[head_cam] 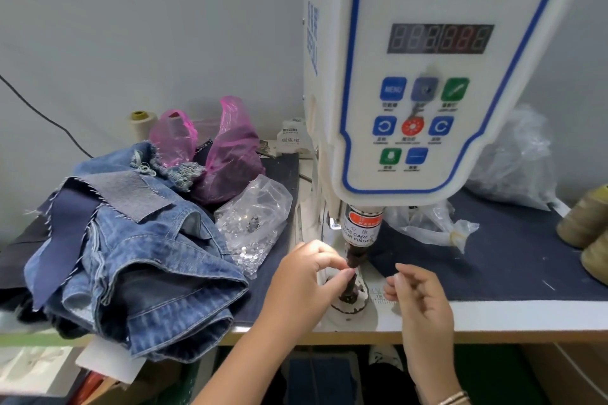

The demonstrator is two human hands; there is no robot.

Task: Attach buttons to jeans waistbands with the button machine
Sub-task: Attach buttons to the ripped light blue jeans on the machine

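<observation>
Button machine head, upper right: "SERVO BUTTON MACHINE" under Chinese characters. Blue key: "MENU". Plunger label: "TAKE CARE OF YOUR FINGER", partly hidden.

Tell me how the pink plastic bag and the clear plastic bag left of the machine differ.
The pink plastic bag is tinted and stands up against the wall, its handles raised; the clear plastic bag is colourless and lies flat on the dark table mat. The pink bag's contents look dark and cannot be made out; the clear bag shows small pale round pieces. Both are thin, crinkled and beside the jeans pile.
</observation>
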